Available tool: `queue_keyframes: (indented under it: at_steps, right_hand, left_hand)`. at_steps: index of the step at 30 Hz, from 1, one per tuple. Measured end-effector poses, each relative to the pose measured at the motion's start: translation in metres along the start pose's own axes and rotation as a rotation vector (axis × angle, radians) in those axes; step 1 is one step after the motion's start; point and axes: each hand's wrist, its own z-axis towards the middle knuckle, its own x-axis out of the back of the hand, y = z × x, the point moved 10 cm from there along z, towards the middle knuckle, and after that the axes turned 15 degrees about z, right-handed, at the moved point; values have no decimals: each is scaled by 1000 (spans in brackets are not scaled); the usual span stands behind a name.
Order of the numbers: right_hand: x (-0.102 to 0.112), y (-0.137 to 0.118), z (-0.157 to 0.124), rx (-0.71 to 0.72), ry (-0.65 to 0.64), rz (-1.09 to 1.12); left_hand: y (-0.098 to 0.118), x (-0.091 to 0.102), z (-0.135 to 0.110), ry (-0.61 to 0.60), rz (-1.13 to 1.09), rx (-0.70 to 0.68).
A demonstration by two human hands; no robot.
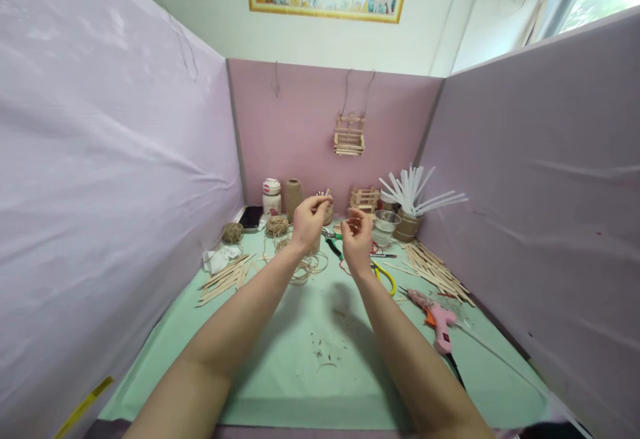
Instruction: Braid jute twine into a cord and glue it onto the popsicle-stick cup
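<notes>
Both my arms reach forward over the green-covered table (295,386). My left hand (309,222) is raised with thumb and fingertips pinched together; anything between them is too small to make out. Beside it, a short gap to the right, my right hand (357,239) has its fingers curled in towards the thumb, and what they hold, if anything, cannot be made out. Loose twine (303,271) lies in loops below and left of my left hand. Green-handled pliers (334,247) lie between the hands, and yellow-handled pliers (385,279) lie right of my right wrist.
A pink glue gun (440,322) with its cord lies at the right. Wooden sticks (435,269) are spread behind it, more sticks (225,279) at the left. White glue sticks (410,189), a clear water cup (386,226), a white bottle (272,198) and a phone (251,217) stand or lie farther back.
</notes>
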Motion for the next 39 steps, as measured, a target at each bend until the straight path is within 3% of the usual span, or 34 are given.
queue_keyframes:
  at_steps: [4, 6, 8, 11, 12, 14, 16, 18, 21, 25, 28, 31, 35, 37, 39]
  right_hand:
    - [-8, -84, -2, 229, -255, -69]
    - [-7, -101, -8, 263, -330, -120]
    - [-2, -101, -13, 238, -342, -140]
    - [9, -70, -19, 26, -296, -66]
    - [14, -52, -23, -92, -260, -5]
    - [16, -13, -37, -349, -212, 142]
    - [11, 18, -55, -544, -226, 248]
    - [9, 38, -68, -648, -223, 270]
    - [10, 56, -84, -764, -196, 291]
    - [5, 69, -103, -978, -165, 489]
    - [5, 76, -106, -1022, -176, 510]
    - [28, 80, -88, -847, -181, 206]
    - [76, 69, -56, -490, -209, -638]
    - [94, 76, -55, -531, -269, -950]
    - [105, 87, -61, -638, -337, -1095]
  left_hand:
    - [48, 2, -34, -99, 111, -76]
    - [59, 5, -47, -131, 175, -105]
    - [62, 3, -56, -200, 211, -145]
    - [45, -5, -67, -322, 237, -130]
    - [32, -3, -69, -302, 233, -69]
    - [-3, 1, -76, -234, 125, 126]
    - [-41, -19, -96, -348, -113, 374]
    - [-65, -42, -122, -471, -376, 591]
    - [-77, -59, -146, -565, -537, 713]
    - [-78, -60, -151, -573, -571, 709]
    - [-82, -62, -153, -599, -586, 730]
    - [-94, -62, -155, -571, -560, 788]
    - [-110, -56, -154, -459, -518, 852]
    - [-111, -54, -152, -434, -544, 861]
    - [-111, -54, -150, -418, -583, 867]
